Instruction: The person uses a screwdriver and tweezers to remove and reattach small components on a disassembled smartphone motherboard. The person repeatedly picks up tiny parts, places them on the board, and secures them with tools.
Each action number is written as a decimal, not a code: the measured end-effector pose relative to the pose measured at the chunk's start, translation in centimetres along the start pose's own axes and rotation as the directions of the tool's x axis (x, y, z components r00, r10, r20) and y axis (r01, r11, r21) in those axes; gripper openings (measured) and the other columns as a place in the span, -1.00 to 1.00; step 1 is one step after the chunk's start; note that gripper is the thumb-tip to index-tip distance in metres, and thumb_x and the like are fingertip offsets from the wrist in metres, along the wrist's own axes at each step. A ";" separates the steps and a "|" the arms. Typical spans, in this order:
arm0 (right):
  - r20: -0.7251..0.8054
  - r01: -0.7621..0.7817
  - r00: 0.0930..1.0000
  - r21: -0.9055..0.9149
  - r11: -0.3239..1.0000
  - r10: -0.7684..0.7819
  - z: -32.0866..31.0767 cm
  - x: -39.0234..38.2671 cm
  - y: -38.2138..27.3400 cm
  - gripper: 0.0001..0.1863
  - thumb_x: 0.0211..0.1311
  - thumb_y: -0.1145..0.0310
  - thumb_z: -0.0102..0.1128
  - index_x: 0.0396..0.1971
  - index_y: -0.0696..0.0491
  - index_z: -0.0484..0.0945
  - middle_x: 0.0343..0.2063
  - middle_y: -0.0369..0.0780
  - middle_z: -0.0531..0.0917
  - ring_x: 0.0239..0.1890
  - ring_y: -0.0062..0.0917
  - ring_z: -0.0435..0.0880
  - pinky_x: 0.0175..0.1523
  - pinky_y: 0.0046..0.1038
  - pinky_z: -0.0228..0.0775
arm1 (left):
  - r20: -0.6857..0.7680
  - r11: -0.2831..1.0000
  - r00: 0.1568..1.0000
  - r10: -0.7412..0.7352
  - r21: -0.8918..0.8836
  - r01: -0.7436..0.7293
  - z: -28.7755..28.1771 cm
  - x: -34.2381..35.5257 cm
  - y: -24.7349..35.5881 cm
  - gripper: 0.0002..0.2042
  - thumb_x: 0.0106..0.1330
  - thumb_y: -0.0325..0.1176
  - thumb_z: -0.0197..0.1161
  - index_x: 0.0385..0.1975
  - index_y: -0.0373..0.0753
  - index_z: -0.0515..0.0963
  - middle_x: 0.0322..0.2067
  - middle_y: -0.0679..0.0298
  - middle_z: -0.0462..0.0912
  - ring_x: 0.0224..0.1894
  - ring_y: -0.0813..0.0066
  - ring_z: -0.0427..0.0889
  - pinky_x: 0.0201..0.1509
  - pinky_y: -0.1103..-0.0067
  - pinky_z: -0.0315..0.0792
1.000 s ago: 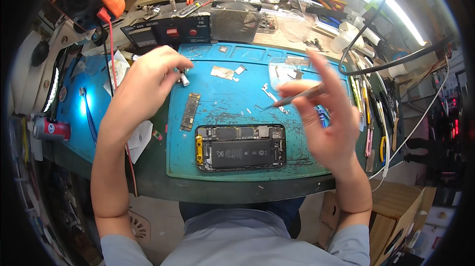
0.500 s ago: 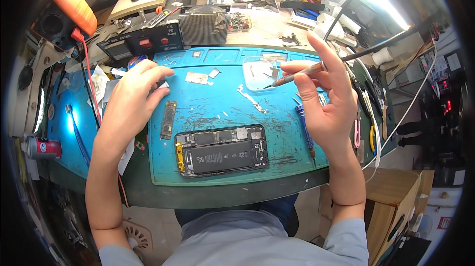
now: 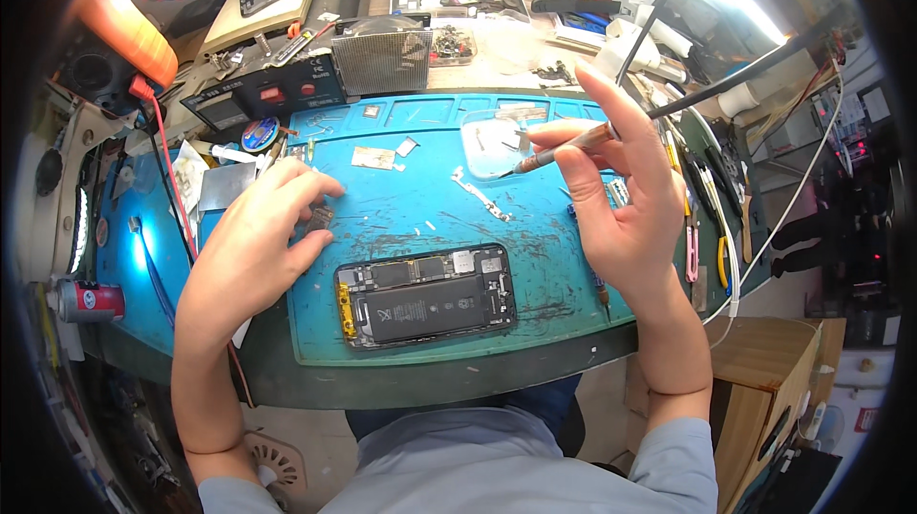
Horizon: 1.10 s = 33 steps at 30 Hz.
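Over the left part of the blue mat, my left hand (image 3: 234,251) curls its thumb and fingers around a small, narrow circuit board (image 3: 321,218). Most of the board is hidden by the hand. Raised over the right side, my right hand (image 3: 635,218) holds a pen-like soldering iron (image 3: 546,160) with a coppery grip, its dark tip pointing left and down. The tip appears in front of a clear plastic tray (image 3: 482,168). An opened phone (image 3: 430,296), its black battery and inner parts showing, lies at the mat's front. Beyond it rests a thin whitish bracket (image 3: 479,193).
A thick black cable (image 3: 731,82) runs from the iron to the upper right. Near my right wrist lies a blue screwdriver (image 3: 601,296). Pliers and a pink-handled tool (image 3: 692,254) sit further right. A black power unit (image 3: 263,92) and a solder spool (image 3: 259,136) stand at the back left.
My left hand has come down from the mat's back left onto the circuit board, which lay uncovered before. My right hand with the soldering iron has hardly moved.
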State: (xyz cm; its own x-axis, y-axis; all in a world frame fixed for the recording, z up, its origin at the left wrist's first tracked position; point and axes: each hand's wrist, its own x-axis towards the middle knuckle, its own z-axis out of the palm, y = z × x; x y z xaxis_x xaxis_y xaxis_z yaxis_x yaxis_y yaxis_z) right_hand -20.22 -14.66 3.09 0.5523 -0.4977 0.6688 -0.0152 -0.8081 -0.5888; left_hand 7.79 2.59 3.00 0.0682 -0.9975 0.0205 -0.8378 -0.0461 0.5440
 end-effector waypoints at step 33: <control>-0.046 -0.077 0.996 0.075 0.994 0.080 -2.4 -0.2 -0.4 -0.45 0.50 0.61 -0.02 0.47 0.20 0.38 -0.36 -0.24 0.71 -0.33 -0.66 0.68 -0.19 -0.61 0.47 | -0.152 0.914 0.972 -0.180 -0.391 0.108 1.7 4.3 1.9 -0.91 0.55 -0.44 0.32 -0.14 -0.31 0.59 -0.23 0.30 0.75 -0.16 0.55 0.72 -0.06 0.55 0.55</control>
State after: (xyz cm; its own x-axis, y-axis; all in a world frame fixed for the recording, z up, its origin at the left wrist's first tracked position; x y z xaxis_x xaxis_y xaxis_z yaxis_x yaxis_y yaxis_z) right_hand -22.36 -14.98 4.32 0.5103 -0.5751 0.6394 0.0047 -0.7416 -0.6708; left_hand 5.55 -1.90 2.74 0.2994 -0.9529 0.0491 -0.5466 -0.1291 0.8274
